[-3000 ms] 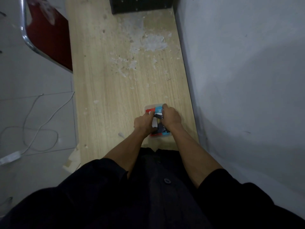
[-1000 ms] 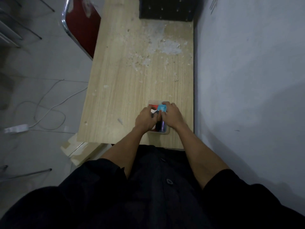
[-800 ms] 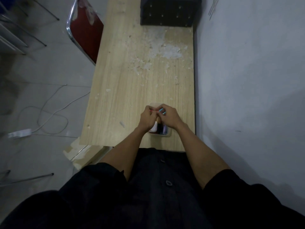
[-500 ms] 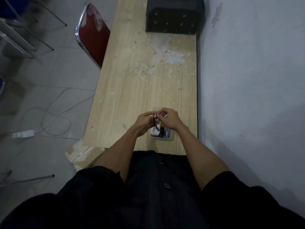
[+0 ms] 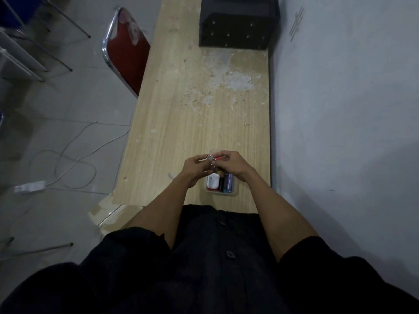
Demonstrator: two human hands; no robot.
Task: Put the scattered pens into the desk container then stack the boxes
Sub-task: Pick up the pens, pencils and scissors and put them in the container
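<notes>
Since the earlier frames both hands had been lifted out of the container and brought together above its far end. Nearest the body, below the heels of the hands, the container (image 5: 221,194) was left standing on the desk (image 5: 176,137) close to its front edge. A white case (image 5: 213,180), dark pens (image 5: 221,183) and a purple pen (image 5: 229,182) were already lodged in it. It seemed to have been kept close so that each drop stayed short.

Above it, the left hand (image 5: 195,168) and right hand (image 5: 234,165) were held with fingers curled. A thin red pen (image 5: 218,158) was pinched between the fingertips of both, lying level across the gap. A small round piece (image 5: 209,157) was seen at the left fingertips; whether it was the pen's cap could not be told. The pen was probably being capped or turned before being dropped in.

Beyond the fingertips, bare wood was followed by a patch of white flakes (image 5: 235,80). A black box (image 5: 238,26) was set at the far end, well apart, presumably awaiting stacking.
</notes>
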